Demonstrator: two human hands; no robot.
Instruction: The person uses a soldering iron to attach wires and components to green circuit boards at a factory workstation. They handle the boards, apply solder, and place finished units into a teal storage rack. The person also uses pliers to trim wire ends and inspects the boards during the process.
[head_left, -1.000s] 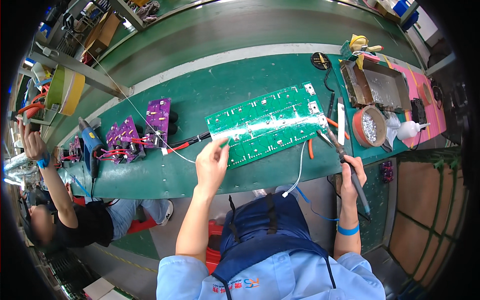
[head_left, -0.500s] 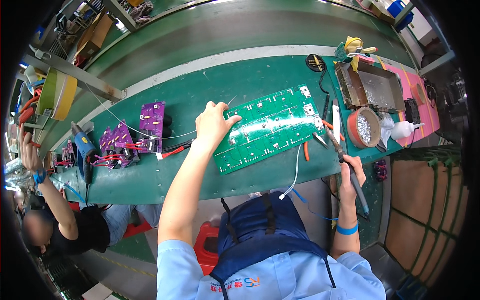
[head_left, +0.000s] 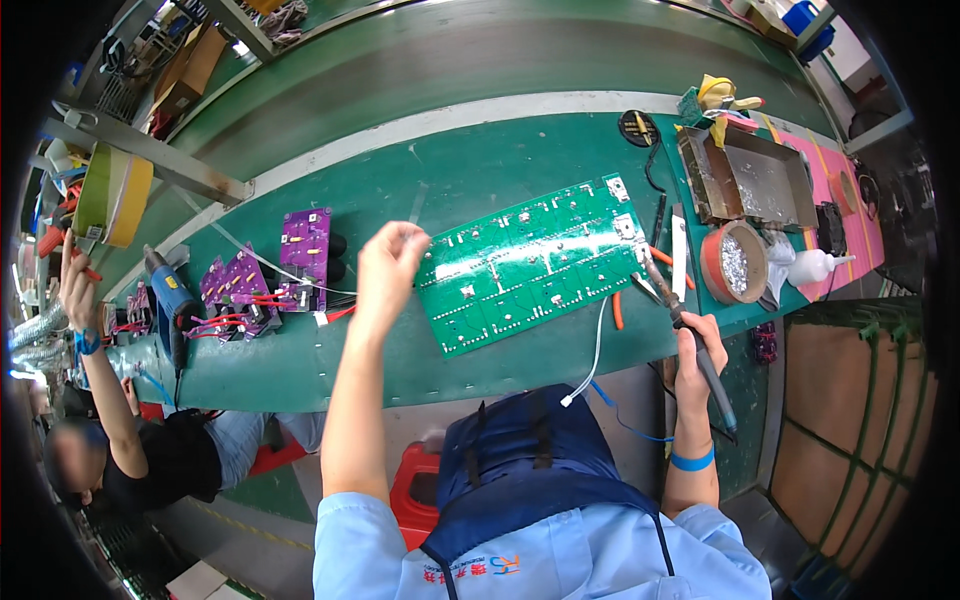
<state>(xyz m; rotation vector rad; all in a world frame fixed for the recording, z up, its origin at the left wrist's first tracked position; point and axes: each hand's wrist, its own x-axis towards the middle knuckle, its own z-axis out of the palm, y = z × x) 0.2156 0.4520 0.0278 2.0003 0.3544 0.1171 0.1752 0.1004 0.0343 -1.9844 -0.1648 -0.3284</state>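
A long green circuit board (head_left: 530, 268) lies at a slant on the green bench in front of me. My left hand (head_left: 388, 268) is raised just off its left end, fingers pinched on a thin solder wire (head_left: 262, 257) that trails left and is blurred near the fingers. In my right hand (head_left: 700, 350) is a soldering iron (head_left: 718, 393), gripped like a pen. Its tip points to the board's right edge; whether it touches I cannot tell. Beside that edge lie cutters with orange handles (head_left: 617, 310), partly covered by the board and iron.
Purple circuit boards (head_left: 303, 245) with red leads and a blue heat gun (head_left: 170, 295) are on the left. On the right stand a metal tray (head_left: 765, 180), a round tub of silvery bits (head_left: 735, 262) and a white bottle (head_left: 815, 263). A co-worker's hand (head_left: 78, 290) is far left.
My left hand has lifted away from the board's left part and moved left, with the solder wire going along. My right hand and the iron stay almost where they were.
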